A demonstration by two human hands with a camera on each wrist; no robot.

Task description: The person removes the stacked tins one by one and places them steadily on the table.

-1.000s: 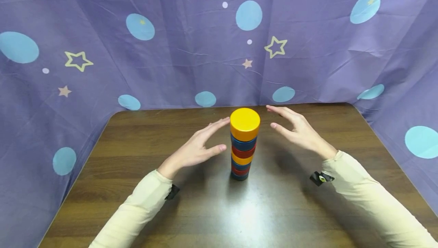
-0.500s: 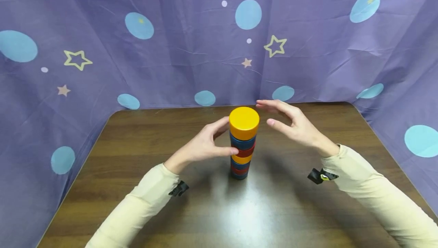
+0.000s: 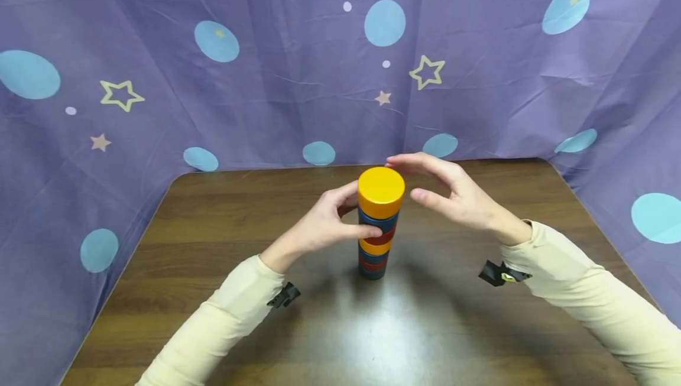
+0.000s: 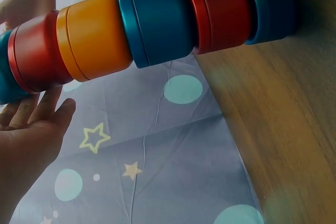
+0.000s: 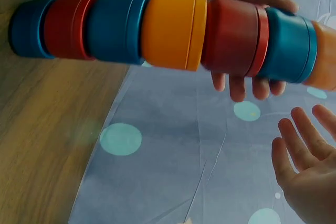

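Note:
A tall tower of cups in blue, red and orange stands upright on the table, one cup on top of another. The topmost orange cup shows a flat, closed top. My left hand grips the tower's upper part, its thumb across the front at the upper blue and red cups and its fingers behind, as the right wrist view shows. Beside the top, my right hand is held with fingers spread and relaxed. Its fingertips reach behind the orange top in the head view, while the right wrist view shows its palm apart from the cups.
The brown wooden table carries the tower near its middle. Right behind the far table edge hangs a purple curtain printed with stars and dots. Black wrist cameras sit under both light sleeves.
My left hand has moved right from beside the tower and taken hold of it, thumb in front. The right hand has come left, closer to the top. The tower stays in place.

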